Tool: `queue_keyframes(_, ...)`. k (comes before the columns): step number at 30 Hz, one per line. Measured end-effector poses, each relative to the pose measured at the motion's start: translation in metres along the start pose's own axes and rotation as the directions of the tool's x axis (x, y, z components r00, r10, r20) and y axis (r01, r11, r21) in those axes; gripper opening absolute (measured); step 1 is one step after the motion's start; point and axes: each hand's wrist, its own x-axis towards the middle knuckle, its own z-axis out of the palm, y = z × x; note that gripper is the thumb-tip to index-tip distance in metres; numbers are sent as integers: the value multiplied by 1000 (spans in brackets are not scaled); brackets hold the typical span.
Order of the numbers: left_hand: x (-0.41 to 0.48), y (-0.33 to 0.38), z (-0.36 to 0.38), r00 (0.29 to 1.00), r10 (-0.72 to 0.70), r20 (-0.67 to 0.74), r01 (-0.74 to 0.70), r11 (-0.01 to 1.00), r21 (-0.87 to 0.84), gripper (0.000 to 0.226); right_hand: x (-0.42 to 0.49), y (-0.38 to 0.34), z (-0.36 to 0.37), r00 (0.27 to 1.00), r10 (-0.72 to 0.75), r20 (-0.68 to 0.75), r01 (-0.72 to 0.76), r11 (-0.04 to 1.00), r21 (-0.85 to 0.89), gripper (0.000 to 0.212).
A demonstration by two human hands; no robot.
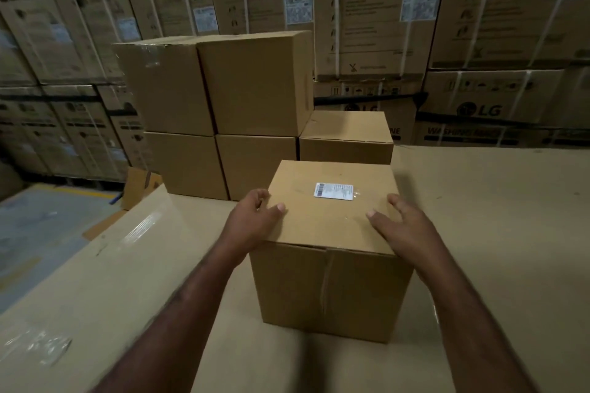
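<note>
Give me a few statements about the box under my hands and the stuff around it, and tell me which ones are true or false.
1. The left hand and the right hand both touch the labelled box. True.
2. The white label is stuck on the box's front face. False: it lies on the top face.
3. The labelled box stands on the bare floor. False: it stands on a broad flat cardboard surface.
4. Behind it, plain boxes are stacked two high. True.
5. The big strapped cartons at the back carry washing machine print. True.
</note>
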Motion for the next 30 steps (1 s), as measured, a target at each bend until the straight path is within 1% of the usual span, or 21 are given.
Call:
queue_keyframes(2, 0, -4, 2, 1000, 18, -15, -17, 999, 50, 57, -2, 1, 1, 999, 1, 52, 4, 996, -92, 72)
queue_keyframes(5, 5, 0, 2, 994, 110, -23, -100, 956, 276, 55, -1, 1, 4, 996, 27, 86, -3, 964, -268, 74)
queue_keyframes(7, 11, 4, 1, 979, 201, 18, -192, 902, 387, 49, -4, -2, 9, 995, 15, 94, 23, 920, -390, 68)
queue_keyframes(9, 21, 9, 0, 962, 258, 92, -268, 820, 505, 41, -14, -6, 12, 992, -1, 123, 60, 876, -478, 63)
queue_keyframes(10, 27, 11, -1, 960, 249, 132, -278, 762, 585, 39, -22, -10, 12, 991, 2, 135, 66, 861, -503, 64)
queue_keyframes(12, 39, 17, -1, 968, 173, 180, -248, 605, 757, 40, -44, -20, 16, 988, 28, 152, 56, 851, -522, 67)
queue_keyframes(13, 43, 21, 1, 972, 127, 196, -234, 541, 808, 43, -57, -27, 20, 988, 39, 149, 47, 843, -535, 68)
queue_keyframes(14, 46, 25, 4, 972, 94, 217, -234, 519, 822, 46, -72, -36, 25, 991, 36, 129, 43, 828, -559, 68)
queue_keyframes(16, 46, 30, 12, 963, 90, 253, -259, 560, 787, 49, -110, -59, 40, 997, 12, 74, 39, 761, -647, 66)
queue_keyframes(17, 43, 30, 14, 958, 121, 261, -281, 588, 758, 47, -131, -73, 48, 997, -5, 77, 58, 712, -700, 65)
queue_keyframes(19, 39, 27, 13, 936, 221, 275, -352, 646, 678, 37, -170, -100, 60, 991, -52, 126, 131, 626, -769, 57)
queue_keyframes(21, 36, 22, 9, 889, 311, 335, -449, 729, 516, 26, -191, -118, 65, 986, -117, 117, 164, 603, -781, 49)
queue_keyframes(23, 31, 21, 8, 833, 348, 431, -495, 816, 299, 22, -192, -127, 64, 984, -176, 39, 142, 621, -771, 47)
queue_keyframes(24, 29, 22, 8, 797, 363, 484, -510, 833, 215, 22, -189, -129, 60, 981, -195, -1, 127, 643, -755, 46)
queue_keyframes(25, 28, 22, 9, 757, 379, 532, -533, 830, 167, 22, -182, -130, 56, 978, -207, -31, 116, 660, -742, 43)
queue_keyframes(27, 27, 22, 10, 692, 418, 588, -597, 789, 142, 23, -162, -124, 42, 977, -204, -59, 104, 700, -706, 33)
queue_keyframes(30, 28, 21, 9, 659, 452, 601, -634, 764, 120, 24, -123, -102, 17, 981, -179, -76, 113, 844, -524, 20)
